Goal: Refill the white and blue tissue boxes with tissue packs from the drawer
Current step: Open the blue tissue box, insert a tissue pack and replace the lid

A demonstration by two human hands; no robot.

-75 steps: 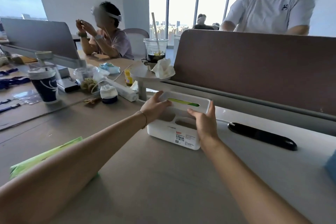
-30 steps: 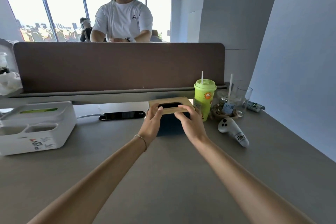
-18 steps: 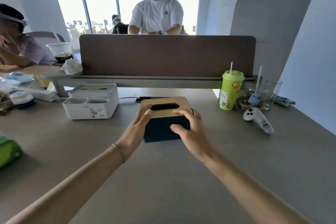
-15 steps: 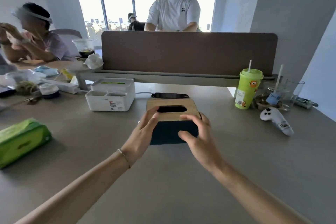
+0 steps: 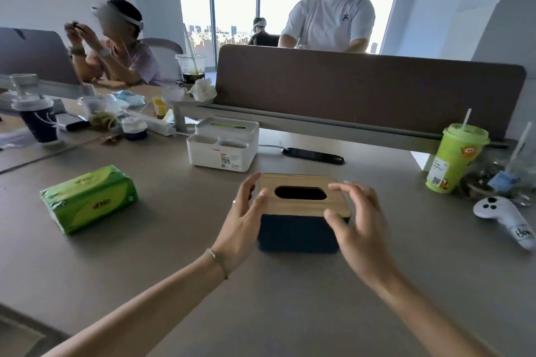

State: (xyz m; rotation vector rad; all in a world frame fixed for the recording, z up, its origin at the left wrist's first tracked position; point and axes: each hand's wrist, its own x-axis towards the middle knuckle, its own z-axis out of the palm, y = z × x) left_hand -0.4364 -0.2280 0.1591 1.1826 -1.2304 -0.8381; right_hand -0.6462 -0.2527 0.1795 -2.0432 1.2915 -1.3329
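Note:
The dark blue tissue box (image 5: 298, 233) with a wooden lid (image 5: 303, 196) stands on the grey desk in front of me; its oval slot looks dark. My left hand (image 5: 242, 229) is at its left end and my right hand (image 5: 358, 227) at its right end, both with fingers spread and slightly off the box. The white tissue box (image 5: 223, 143) stands behind it to the left, with green showing in its top slot. A green tissue pack (image 5: 88, 201) lies on the desk at the left.
A green lidded cup with a straw (image 5: 455, 158), a white controller (image 5: 506, 219) and glass clutter sit at the right. A black power strip (image 5: 313, 154) lies behind the blue box. A brown divider (image 5: 362, 90) backs the desk. Cups and clutter crowd the far left; people sit beyond.
I let go of the white box, took the blue box at the right and drew it toward me. Both hands have now come off its sides with fingers spread.

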